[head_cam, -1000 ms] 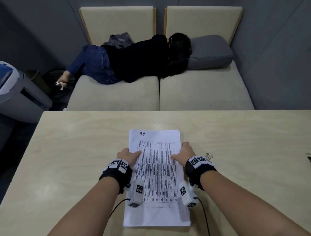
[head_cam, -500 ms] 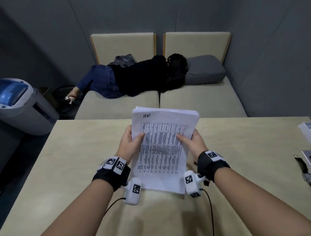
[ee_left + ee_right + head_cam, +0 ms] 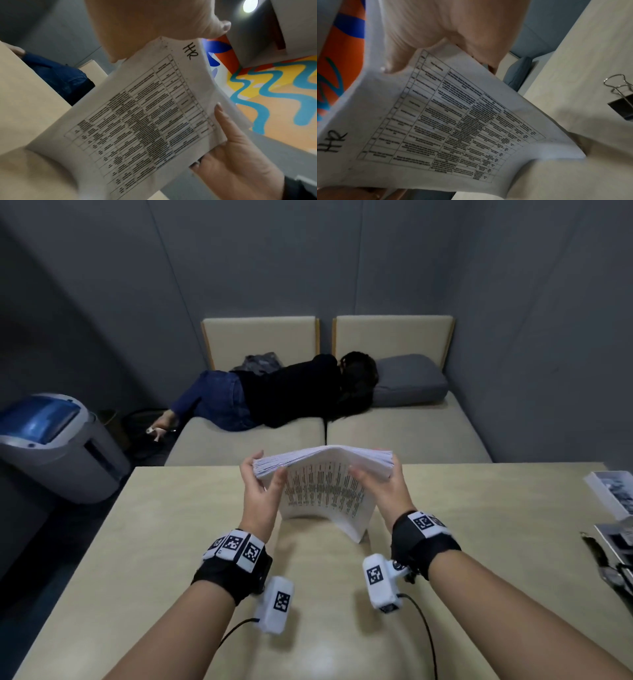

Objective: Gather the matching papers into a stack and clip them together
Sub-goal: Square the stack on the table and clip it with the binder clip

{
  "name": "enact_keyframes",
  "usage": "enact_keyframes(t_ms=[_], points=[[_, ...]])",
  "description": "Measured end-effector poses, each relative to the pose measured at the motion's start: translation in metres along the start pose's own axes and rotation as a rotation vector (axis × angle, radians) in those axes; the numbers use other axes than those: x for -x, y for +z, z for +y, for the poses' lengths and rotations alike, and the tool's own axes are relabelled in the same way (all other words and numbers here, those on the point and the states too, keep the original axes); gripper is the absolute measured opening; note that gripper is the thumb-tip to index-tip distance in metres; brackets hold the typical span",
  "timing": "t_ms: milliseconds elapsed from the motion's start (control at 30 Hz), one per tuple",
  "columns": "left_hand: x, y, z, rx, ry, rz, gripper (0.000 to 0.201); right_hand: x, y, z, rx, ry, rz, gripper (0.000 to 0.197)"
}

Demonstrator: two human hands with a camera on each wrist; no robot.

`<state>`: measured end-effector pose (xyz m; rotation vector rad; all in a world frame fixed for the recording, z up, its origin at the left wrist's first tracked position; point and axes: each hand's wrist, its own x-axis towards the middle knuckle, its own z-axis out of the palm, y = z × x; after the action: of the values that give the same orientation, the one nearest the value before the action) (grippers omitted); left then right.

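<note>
Head view: the left hand (image 3: 259, 491) and the right hand (image 3: 380, 486) each grip one side of a thick stack of white printed paper sheets (image 3: 323, 491), thumbs on the printed face and fingers curled behind; the stack stands upright between them, its lower edge on the pale wooden table (image 3: 171, 542) and its upper edge bowed toward the camera. Beyond the hands, a person in dark clothing (image 3: 274, 392) lies on a beige cushioned bench (image 3: 404, 433); far left of the left hand stands a grey machine with a blue lid (image 3: 51, 440). Left wrist view: the left thumb presses the top sheet of the stack (image 3: 145, 115) near a handwritten "HR", and the right hand (image 3: 240, 155) clasps the opposite edge. Right wrist view: the right hand (image 3: 453, 27) pinches the stack (image 3: 445, 128) at its edge; a black metal binder clip with silver wire handles (image 3: 623, 101) lies on the table (image 3: 573, 81), to the right of the hand, apart from the stack.
</note>
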<state>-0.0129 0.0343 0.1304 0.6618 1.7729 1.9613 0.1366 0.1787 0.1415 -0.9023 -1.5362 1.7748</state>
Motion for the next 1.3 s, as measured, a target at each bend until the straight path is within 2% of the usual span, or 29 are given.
enact_keyframes(t_ms=[100,133,233,267,333,400,533,667,900,933,967,1033,1067,1133,1200,1233,1300], points=[[-0.006,0.001,0.014,0.051,-0.004,0.039,0.104,-0.002,0.003,-0.007,0.046,-0.017,0.022,0.073],[-0.008,0.003,0.017,0.061,-0.017,0.068,0.094,-0.002,0.005,-0.007,0.035,-0.024,0.026,0.074],[-0.013,0.009,0.021,0.098,-0.067,0.171,0.042,-0.002,0.011,-0.013,-0.015,-0.044,0.06,0.079],[-0.015,0.011,0.02,0.093,-0.068,0.193,0.03,-0.002,0.012,-0.015,-0.023,-0.044,0.073,0.075],[-0.018,0.012,0.02,0.085,-0.056,0.215,0.018,-0.001,0.014,-0.019,-0.039,-0.038,0.095,0.05],[-0.02,0.013,0.019,0.08,-0.04,0.217,0.017,-0.003,0.013,-0.017,-0.064,-0.038,0.108,0.032],[-0.023,0.014,0.022,0.061,-0.031,0.212,0.02,-0.006,0.012,-0.019,-0.099,-0.021,0.099,0.019],[-0.029,0.014,0.023,0.025,-0.051,0.194,0.012,-0.011,0.011,-0.017,-0.095,-0.062,0.132,0.025],[-0.04,0.013,0.018,-0.04,-0.062,0.201,0.022,-0.02,0.015,-0.02,-0.105,-0.052,0.191,0.027],[-0.042,0.012,0.019,-0.035,-0.064,0.194,0.025,-0.022,0.014,-0.018,-0.104,-0.037,0.179,0.03],[-0.043,0.011,0.019,-0.025,-0.068,0.178,0.03,-0.024,0.014,-0.014,-0.091,-0.01,0.188,0.043],[-0.044,0.009,0.02,-0.055,-0.075,0.145,0.05,-0.026,0.015,-0.013,-0.062,0.019,0.196,0.086],[-0.044,0.009,0.021,-0.094,-0.077,0.133,0.059,-0.027,0.017,-0.013,-0.054,0.009,0.187,0.096],[-0.045,0.007,0.02,-0.141,-0.078,0.13,0.062,-0.03,0.018,-0.011,-0.033,-0.007,0.179,0.104],[-0.046,0.008,0.02,-0.14,-0.081,0.14,0.059,-0.036,0.016,-0.003,-0.021,0.005,0.186,0.101],[-0.047,0.009,0.02,-0.138,-0.081,0.148,0.055,-0.036,0.016,-0.003,-0.014,0.013,0.185,0.093],[-0.048,0.01,0.021,-0.137,-0.073,0.161,0.048,-0.034,0.019,-0.011,-0.032,0.011,0.168,0.063]])
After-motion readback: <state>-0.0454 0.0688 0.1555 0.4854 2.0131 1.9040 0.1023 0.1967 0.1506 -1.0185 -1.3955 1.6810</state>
